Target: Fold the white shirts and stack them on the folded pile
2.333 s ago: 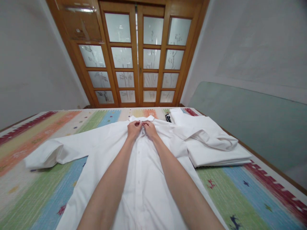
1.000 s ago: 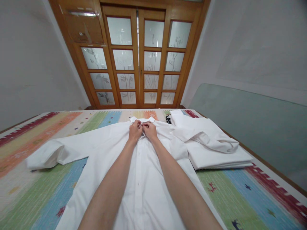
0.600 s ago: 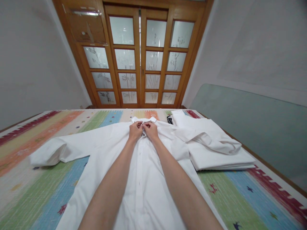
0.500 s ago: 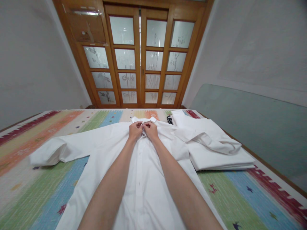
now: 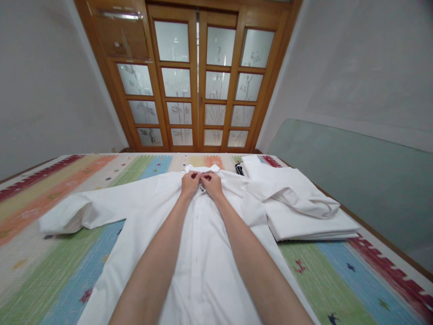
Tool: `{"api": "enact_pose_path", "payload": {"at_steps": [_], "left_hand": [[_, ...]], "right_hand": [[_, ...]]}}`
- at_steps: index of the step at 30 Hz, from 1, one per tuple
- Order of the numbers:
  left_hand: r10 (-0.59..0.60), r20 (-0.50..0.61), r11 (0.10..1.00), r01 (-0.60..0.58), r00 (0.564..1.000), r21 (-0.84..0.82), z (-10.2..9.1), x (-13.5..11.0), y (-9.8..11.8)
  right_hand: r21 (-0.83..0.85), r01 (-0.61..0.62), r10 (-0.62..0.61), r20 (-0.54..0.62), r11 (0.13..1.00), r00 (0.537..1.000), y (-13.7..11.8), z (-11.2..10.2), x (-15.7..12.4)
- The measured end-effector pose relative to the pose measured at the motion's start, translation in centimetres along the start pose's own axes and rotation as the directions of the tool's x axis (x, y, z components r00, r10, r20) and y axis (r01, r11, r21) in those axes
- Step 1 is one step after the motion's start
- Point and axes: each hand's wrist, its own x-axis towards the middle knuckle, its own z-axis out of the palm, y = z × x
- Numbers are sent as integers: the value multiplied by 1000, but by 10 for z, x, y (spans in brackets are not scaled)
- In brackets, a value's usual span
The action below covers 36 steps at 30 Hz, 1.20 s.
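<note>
A white button-front shirt (image 5: 203, 253) lies spread face up on a striped, many-coloured bedspread (image 5: 61, 266), collar away from me. My left hand (image 5: 190, 183) and my right hand (image 5: 212, 183) meet just below the collar (image 5: 201, 168). Both pinch the shirt's front placket between thumb and fingers, knuckles almost touching. What sits between the fingertips is too small to see. The left sleeve (image 5: 77, 214) stretches out to the left; the right sleeve (image 5: 297, 198) lies draped over a stack beside it.
A stack of folded white garments (image 5: 311, 219) rests at the right of the bed, with a small dark object (image 5: 238, 169) behind it. Wooden doors with frosted glass panes (image 5: 199, 81) stand beyond the bed. A pale green panel (image 5: 355, 176) runs along the right wall.
Both hands have stayed pinched at the same spot under the collar, with only small finger shifts. The view has drifted slightly.
</note>
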Motion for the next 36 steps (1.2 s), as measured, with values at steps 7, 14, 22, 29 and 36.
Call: {"api": "enact_pose_path", "payload": {"at_steps": [7,14,22,29,36], "left_hand": [[-16,6,999,17,1000,-29,2,2,-2],[-30,-11,996,29,999,-87,5,4,-8],[-50,-34,985,44,998,-166,8,7,-18],[-68,-42,974,58,997,-218,9,8,-21],[-52,-51,981,42,997,-190,9,6,-19]], "right_hand": [[-79,12,-14,-28,997,999,-3,0,-2],[-89,20,-22,-21,996,1000,-3,0,-2],[-90,-7,7,0,996,1000,-9,-1,-3],[-68,-19,20,19,998,1000,-9,-1,-2],[-26,-39,40,31,999,999,-6,0,0]]}}
